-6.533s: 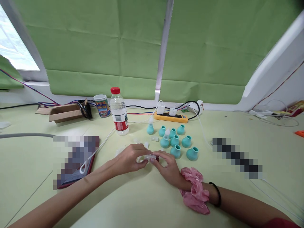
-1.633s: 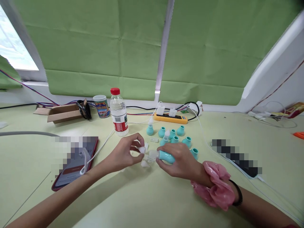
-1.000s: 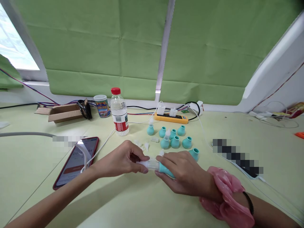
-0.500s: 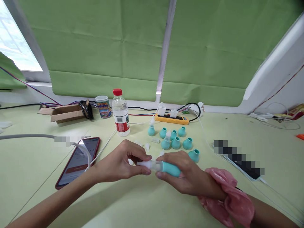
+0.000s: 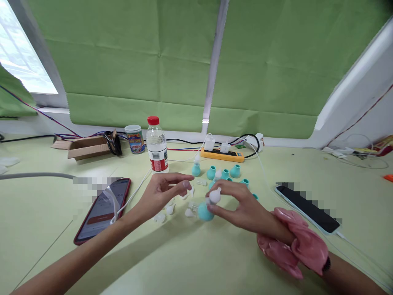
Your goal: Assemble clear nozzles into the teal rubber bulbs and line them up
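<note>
My right hand (image 5: 238, 200) pinches a nasal aspirator around its neck; its teal bulb (image 5: 205, 212) is at the table surface and its white tip (image 5: 215, 196) points up between thumb and fingers. My left hand (image 5: 167, 190) hovers to the left with its fingers apart, holding nothing. Beneath and beside it lie several small white and clear plastic tips (image 5: 170, 208). Behind my right hand stand several teal bulbs (image 5: 235, 170) with open necks, some partly hidden by the fingers. Another bulb with a tip fitted (image 5: 195, 169) stands at the back.
A water bottle (image 5: 157, 147) with a red cap stands behind my left hand, near a can (image 5: 135, 139) and an open cardboard box (image 5: 92, 148). Phones lie at left (image 5: 102, 213) and right (image 5: 310, 211). A yellow power strip (image 5: 222, 154) and cables run along the back.
My left hand has let go of the white tip and drawn back a little, its fingers opening. My right hand has turned the aspirator from lying sideways to upright and lowered it to the table.
</note>
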`<state>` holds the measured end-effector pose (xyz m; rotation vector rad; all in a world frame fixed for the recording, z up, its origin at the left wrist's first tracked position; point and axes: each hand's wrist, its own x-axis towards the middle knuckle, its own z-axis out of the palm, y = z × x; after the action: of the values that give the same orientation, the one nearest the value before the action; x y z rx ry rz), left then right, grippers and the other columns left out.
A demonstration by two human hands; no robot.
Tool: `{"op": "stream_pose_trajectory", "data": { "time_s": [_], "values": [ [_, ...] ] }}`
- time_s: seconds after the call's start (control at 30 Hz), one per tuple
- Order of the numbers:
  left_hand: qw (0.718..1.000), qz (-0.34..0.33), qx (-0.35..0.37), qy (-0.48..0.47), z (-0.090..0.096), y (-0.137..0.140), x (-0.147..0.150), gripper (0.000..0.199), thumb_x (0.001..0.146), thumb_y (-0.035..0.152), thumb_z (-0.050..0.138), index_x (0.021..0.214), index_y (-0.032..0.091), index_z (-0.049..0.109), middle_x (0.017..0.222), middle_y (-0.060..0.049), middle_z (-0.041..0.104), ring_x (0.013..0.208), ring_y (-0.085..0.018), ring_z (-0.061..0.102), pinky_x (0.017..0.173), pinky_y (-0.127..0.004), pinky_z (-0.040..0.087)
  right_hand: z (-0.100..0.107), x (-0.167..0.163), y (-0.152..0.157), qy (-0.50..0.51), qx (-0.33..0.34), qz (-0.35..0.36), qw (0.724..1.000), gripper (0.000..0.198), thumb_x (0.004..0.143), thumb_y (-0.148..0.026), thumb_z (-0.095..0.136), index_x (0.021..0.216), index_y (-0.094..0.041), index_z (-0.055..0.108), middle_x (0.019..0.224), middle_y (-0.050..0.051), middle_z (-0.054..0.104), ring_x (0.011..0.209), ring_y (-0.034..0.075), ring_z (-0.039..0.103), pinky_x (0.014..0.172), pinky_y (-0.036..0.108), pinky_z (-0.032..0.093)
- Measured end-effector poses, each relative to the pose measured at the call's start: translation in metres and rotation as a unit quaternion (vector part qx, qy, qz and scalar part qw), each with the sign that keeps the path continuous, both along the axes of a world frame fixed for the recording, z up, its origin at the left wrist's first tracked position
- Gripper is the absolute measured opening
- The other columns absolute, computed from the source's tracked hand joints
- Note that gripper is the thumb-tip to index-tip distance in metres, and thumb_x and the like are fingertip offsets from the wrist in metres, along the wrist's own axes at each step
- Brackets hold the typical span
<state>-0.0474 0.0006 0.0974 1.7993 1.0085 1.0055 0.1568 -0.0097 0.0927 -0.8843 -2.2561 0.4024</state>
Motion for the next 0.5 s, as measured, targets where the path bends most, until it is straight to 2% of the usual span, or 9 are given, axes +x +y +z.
{"op": "stream_pose_trajectory", "data": {
  "time_s": [0.1, 0.17, 0.2, 0.3, 0.4, 0.5],
  "values": [
    [0.985, 0.015, 0.076, 0.157, -0.017, 0.012, -0.001, 0.029, 0.079, 0.032, 0.044, 0.098, 0.015, 0.059, 0.097, -0.008, 0.06, 0.085, -0.019, 0.055, 0.074, -0.032, 0.047, -0.003, 0.007, 0.014, 0.027, -0.058, -0.043, 0.997, 0.012, 0.07, -0.028, 0.057, 0.067, -0.016, 0.055, 0.063, 0.001, 0.054, 0.058, 0.013, 0.05, 0.056, 0.025, 0.043],
    [0.946, 0.008, 0.16, 0.282, -0.035, 0.018, 0.002, 0.034, 0.079, 0.03, 0.043, 0.109, 0.016, 0.052, 0.114, -0.012, 0.05, 0.103, -0.024, 0.046, 0.087, -0.039, 0.038, -0.005, 0.009, 0.024, 0.054, -0.09, -0.059, 0.993, 0.012, 0.069, -0.028, 0.058, 0.068, -0.015, 0.056, 0.062, 0.0, 0.054, 0.055, 0.011, 0.05, 0.052, 0.023, 0.044],
    [0.925, 0.006, 0.183, 0.332, -0.045, 0.02, 0.003, 0.038, 0.081, 0.03, 0.04, 0.115, 0.016, 0.047, 0.124, -0.014, 0.041, 0.112, -0.027, 0.038, 0.09, -0.043, 0.034, -0.004, 0.008, 0.029, 0.072, -0.094, -0.065, 0.991, 0.013, 0.068, -0.027, 0.058, 0.069, -0.015, 0.055, 0.063, 0.0, 0.054, 0.054, 0.011, 0.05, 0.052, 0.023, 0.044],
    [0.877, -0.014, 0.19, 0.441, -0.07, 0.023, 0.007, 0.046, 0.083, 0.039, 0.032, 0.125, 0.019, 0.033, 0.135, -0.016, 0.02, 0.12, -0.036, 0.021, 0.088, -0.054, 0.029, -0.002, 0.001, 0.046, 0.107, -0.082, -0.067, 0.989, 0.014, 0.066, -0.025, 0.058, 0.074, -0.014, 0.053, 0.066, 0.0, 0.054, 0.055, 0.01, 0.051, 0.052, 0.021, 0.044],
    [0.848, -0.031, 0.203, 0.489, -0.081, 0.022, 0.01, 0.046, 0.085, 0.042, 0.023, 0.127, 0.023, 0.028, 0.135, -0.014, 0.021, 0.121, -0.041, 0.014, 0.085, -0.06, 0.025, 0.0, -0.014, 0.066, 0.081, -0.069, -0.054, 0.993, 0.015, 0.067, -0.022, 0.056, 0.078, -0.015, 0.049, 0.07, 0.001, 0.056, 0.057, 0.01, 0.053, 0.052, 0.02, 0.043],
    [0.829, -0.045, 0.231, 0.507, -0.079, 0.018, 0.011, 0.042, 0.086, 0.039, 0.02, 0.123, 0.023, 0.033, 0.13, -0.014, 0.031, 0.12, -0.041, 0.017, 0.084, -0.059, 0.027, -0.004, -0.031, 0.086, -0.013, -0.011, -0.076, 0.997, 0.012, 0.068, -0.02, 0.053, 0.078, -0.015, 0.049, 0.07, 0.001, 0.057, 0.059, 0.011, 0.053, 0.055, 0.021, 0.041]
  ]
}}
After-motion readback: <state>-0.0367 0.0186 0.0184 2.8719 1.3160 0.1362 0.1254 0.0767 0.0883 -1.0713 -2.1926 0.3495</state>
